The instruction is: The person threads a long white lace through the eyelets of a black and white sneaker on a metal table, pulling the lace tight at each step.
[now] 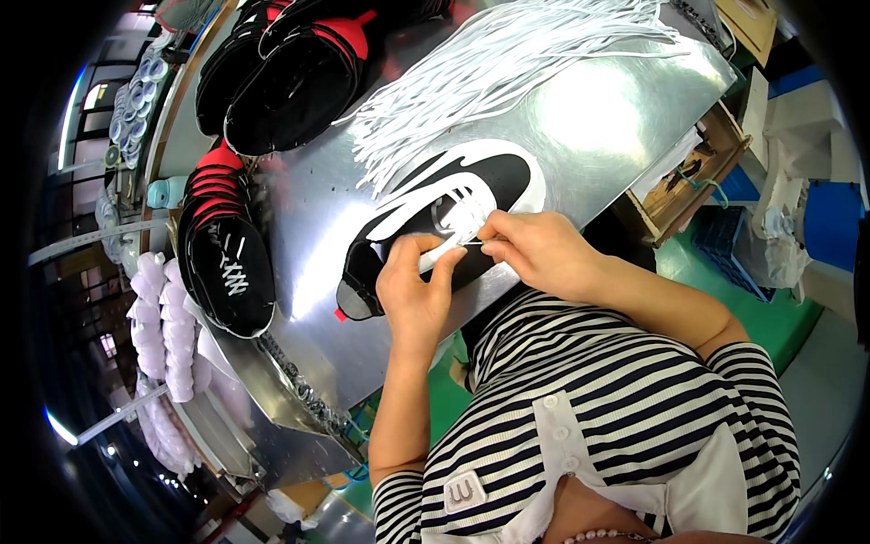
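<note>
A black and white shoe upper with a grey heel and small red tab lies on the metal table in front of me. White lacing crosses its opening. My left hand is closed at the near edge of the opening, thumb and forefinger pinching the upper beside the eyelets. Close to it, my right hand pinches a thin white shoelace between thumb and forefinger. The fingers partly hide the lace end. Just beyond the upper lies a large loose bundle of white shoelaces.
Black and red shoe uppers are piled at the far left, with a laced one nearer me. The shiny metal table has a chain along its left edge. At right stand a wooden drawer and a blue crate.
</note>
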Action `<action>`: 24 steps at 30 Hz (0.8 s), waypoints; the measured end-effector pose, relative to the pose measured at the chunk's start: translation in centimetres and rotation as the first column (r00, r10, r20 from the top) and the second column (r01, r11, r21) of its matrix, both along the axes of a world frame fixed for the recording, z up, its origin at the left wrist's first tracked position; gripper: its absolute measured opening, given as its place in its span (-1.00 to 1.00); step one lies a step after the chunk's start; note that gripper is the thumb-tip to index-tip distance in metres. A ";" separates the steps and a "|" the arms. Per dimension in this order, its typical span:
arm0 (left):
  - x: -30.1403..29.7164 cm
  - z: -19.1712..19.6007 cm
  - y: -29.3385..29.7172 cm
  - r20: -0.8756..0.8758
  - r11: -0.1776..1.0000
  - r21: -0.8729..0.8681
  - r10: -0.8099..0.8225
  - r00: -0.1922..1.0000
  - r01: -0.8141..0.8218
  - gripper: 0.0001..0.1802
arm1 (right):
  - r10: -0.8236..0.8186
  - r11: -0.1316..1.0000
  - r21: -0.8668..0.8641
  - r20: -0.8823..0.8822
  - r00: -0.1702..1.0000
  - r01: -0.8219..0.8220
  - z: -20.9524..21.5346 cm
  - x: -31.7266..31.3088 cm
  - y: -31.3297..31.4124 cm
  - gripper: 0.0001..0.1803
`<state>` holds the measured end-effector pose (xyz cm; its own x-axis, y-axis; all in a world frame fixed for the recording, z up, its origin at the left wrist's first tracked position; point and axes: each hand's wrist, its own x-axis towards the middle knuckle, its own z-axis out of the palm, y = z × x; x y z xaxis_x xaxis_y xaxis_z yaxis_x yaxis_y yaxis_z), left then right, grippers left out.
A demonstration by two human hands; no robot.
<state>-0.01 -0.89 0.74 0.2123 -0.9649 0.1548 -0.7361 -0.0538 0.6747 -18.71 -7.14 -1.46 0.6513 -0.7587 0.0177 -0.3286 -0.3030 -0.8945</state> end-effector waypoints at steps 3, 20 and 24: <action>1.0 -0.5 0.1 -0.085 0.997 0.006 -0.073 0.994 0.074 -0.77 | -0.029 0.959 0.283 0.054 0.998 0.013 0.5 1.2 -0.4 -0.81; 0.6 -0.7 1.9 0.406 0.909 -0.252 -0.212 0.889 0.331 -0.73 | 0.339 0.917 -0.207 -0.040 0.940 -0.340 4.2 3.5 -3.3 -0.77; 1.2 -0.8 2.6 0.435 0.874 -0.292 -0.240 0.868 0.388 -0.71 | 0.372 0.898 -0.117 -0.308 0.876 -0.423 3.5 3.6 -3.8 -0.79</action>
